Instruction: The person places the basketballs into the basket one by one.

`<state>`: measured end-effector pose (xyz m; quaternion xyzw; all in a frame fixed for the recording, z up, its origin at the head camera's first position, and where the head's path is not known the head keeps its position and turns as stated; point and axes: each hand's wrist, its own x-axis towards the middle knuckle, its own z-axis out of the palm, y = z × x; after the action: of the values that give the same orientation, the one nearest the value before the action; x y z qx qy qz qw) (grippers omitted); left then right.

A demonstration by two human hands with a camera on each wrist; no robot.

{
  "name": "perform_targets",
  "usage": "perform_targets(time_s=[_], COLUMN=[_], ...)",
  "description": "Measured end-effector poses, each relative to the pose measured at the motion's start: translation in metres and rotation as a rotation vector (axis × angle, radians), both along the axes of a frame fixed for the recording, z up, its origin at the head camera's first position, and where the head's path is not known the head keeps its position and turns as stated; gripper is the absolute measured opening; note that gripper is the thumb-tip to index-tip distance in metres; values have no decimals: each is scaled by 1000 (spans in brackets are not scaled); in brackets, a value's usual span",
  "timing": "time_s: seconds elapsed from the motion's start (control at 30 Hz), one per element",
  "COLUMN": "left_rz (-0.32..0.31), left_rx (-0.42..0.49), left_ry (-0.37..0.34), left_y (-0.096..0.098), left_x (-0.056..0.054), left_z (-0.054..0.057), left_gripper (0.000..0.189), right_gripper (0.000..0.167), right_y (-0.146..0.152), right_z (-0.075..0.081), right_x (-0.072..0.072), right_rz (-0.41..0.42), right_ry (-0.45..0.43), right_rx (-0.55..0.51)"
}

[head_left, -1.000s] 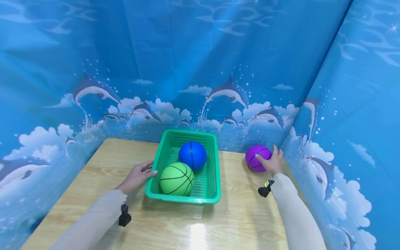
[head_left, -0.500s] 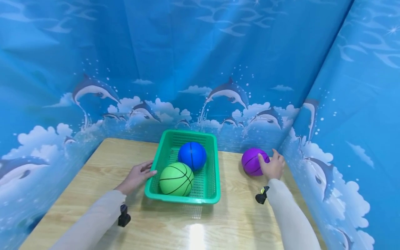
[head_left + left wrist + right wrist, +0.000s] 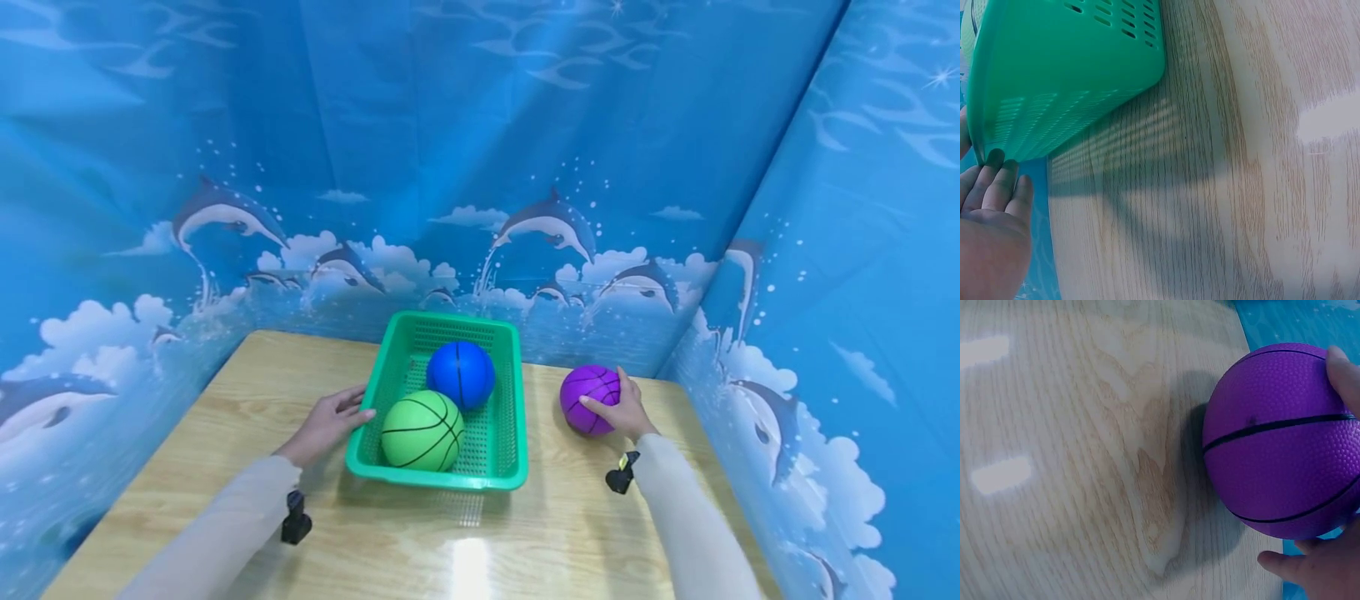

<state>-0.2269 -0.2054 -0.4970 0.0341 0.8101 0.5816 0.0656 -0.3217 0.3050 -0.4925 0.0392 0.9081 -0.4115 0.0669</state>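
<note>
A green plastic basket (image 3: pixel 517 417) stands on the wooden table, with a blue ball (image 3: pixel 461 375) and a lime-green ball (image 3: pixel 423 432) inside. My left hand (image 3: pixel 327 425) holds the basket's left side, thumb at the rim; in the left wrist view its fingers (image 3: pixel 999 187) meet the outer wall below the rim. To the right of the basket, my right hand (image 3: pixel 626 408) grips a purple ball (image 3: pixel 585 398) from its right side. In the right wrist view the purple ball (image 3: pixel 1279 450) has digits at its top and bottom; the rest of the hand is cut off.
The pale wooden table (image 3: pixel 390 542) reaches back to a blue curtain (image 3: pixel 450 167) printed with dolphins. Another curtain panel (image 3: pixel 862 292) borders the right side. Black wrist cameras are worn on the left sleeve (image 3: pixel 217 525) and right sleeve (image 3: pixel 690 517).
My right hand has brought the purple ball left and nearer to me, closer to the basket; its seams have turned. The left hand and the basket have stayed in place.
</note>
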Motion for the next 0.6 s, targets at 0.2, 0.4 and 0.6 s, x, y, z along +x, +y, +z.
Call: perform_targets(time_s=[0.2, 0.4, 0.6], left_rz=[0, -10, -16], left_rx=[-3, 1, 7], left_ry=[-17, -18, 3], left_y=[1, 0, -1], left_x=[-1, 1, 3], left_z=[-2, -4, 1], left_gripper=[66, 68, 66], right_gripper=[111, 107, 102], right_y=[-12, -18, -29], right_z=[-2, -7, 11], right_x=[3, 9, 15], right_rz=[-3, -58, -81], right_ry=[34, 106, 219], right_rx=[-23, -34, -84])
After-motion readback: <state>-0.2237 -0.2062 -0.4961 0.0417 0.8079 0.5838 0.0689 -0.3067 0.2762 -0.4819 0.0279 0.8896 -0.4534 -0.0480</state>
